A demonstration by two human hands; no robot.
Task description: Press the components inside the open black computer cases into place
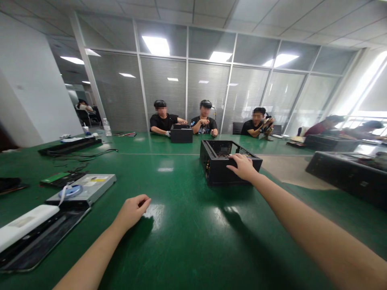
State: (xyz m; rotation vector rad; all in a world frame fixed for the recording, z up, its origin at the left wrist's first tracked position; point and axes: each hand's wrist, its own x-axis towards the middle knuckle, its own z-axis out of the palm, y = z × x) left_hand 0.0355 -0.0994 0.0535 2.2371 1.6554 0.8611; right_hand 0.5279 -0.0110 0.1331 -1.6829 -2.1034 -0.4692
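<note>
A black computer case (229,171), its top side uncovered, lies on the green table right of centre. My right hand (242,166) grips its near upper edge, fingers over the rim. Some yellow parts show at the case's left side; most of the interior is hidden. My left hand (133,209) hovers or rests low at the table, left of the case and apart from it. Its fingers are curled with the thumb against them, and whatever they may hold is hidden. A silver optical drive (98,186) lies left of that hand, with a roll of blue tape (70,191) on it.
A white power strip (27,223) lies on a dark panel (45,241) at left. Behind are a green circuit board (59,178) and a long black panel (71,146) with cables. Another black case (347,175) stands right. Co-workers sit opposite, one behind a black box (181,134).
</note>
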